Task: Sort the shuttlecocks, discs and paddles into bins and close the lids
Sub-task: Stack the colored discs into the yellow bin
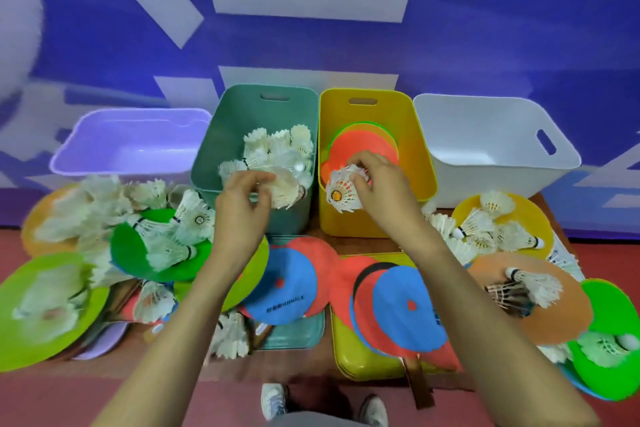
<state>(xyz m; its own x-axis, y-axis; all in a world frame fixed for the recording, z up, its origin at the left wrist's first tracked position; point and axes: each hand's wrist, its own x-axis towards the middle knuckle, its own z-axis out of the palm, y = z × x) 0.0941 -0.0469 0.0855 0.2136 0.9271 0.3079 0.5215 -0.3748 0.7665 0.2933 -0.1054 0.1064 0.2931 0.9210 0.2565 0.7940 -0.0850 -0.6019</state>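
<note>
Curled left hand (242, 208) pinches a shuttlecock (285, 189) over the teal bin (221, 135), right hand (386, 184) pinches a second shuttlecock (341, 196) over the yellow bin (414, 139).

Blue wall (485, 28) with pale panels above red floor (52, 399).

**Bright bins, white feathers**

The row reads lilac bin (121, 163), teal bin (235, 114), yellow bin (415, 149), white bin (485, 149). The shuttlecocks (277, 146) are white, one shuttlecock (341, 194) orange at its centre. A blue disc (287, 274) bears a red dot; other discs (367, 149) are coral, green and orange. The wall (502, 28) is blue with pale blocks.
</note>
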